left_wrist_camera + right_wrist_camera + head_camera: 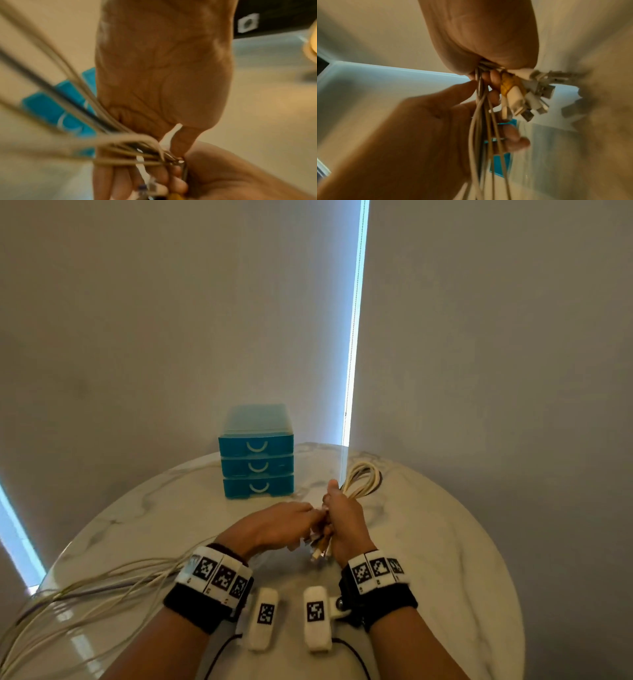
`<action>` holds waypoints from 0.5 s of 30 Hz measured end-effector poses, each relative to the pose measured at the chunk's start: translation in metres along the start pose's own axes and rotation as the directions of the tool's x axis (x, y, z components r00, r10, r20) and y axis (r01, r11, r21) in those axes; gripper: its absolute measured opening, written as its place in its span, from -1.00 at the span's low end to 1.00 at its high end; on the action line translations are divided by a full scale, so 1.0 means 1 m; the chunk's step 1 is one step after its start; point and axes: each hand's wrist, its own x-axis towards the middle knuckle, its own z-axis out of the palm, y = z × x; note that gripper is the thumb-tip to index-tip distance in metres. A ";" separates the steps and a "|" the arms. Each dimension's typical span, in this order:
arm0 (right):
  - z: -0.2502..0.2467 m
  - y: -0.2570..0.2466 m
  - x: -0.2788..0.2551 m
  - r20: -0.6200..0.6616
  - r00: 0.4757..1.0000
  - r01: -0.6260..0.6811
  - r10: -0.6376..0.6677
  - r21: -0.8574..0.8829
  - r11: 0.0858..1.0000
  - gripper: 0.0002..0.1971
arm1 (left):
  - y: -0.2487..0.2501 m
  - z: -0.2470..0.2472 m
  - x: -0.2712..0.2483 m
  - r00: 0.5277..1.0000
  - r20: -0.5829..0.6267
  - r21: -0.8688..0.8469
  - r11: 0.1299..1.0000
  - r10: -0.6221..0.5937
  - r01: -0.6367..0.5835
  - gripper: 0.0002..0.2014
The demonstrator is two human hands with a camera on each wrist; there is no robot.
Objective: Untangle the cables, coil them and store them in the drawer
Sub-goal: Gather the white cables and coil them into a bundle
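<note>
Gripping a bundle of white cables (359, 481) in the right hand (342, 518), fist curled round it just above the marble table (445, 542), with the looped part fanning up and far-right and the USB plugs (527, 97) sticking out toward the near side. Reaching in with the left hand (274, 525), fingers (513, 136) hooking among the strands beside the right fist; a firm pinch cannot be told through the blur. Trailing the loose cable lengths (85, 594) away near-left across the table and off its edge, so probably drawing them in from the left. Standing well apart at the far side, closed: the blue three-drawer unit (257, 467).
</note>
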 end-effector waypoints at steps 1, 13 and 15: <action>0.001 0.000 0.000 0.000 1.000 0.015 -0.015 -0.014 1.000 -0.45 | 0.006 -0.005 0.001 1.000 0.024 0.031 1.000 0.000 0.000 -0.56; 0.010 0.007 -0.009 0.084 0.960 0.280 -0.268 -0.223 0.934 -0.62 | 0.089 -0.072 0.034 0.962 -0.089 0.598 0.786 0.260 -0.157 -0.37; 0.009 0.007 -0.009 0.119 0.947 0.320 -0.299 -0.258 0.912 -0.64 | 0.098 -0.073 0.038 0.952 -0.111 0.732 0.671 0.286 -0.116 -0.70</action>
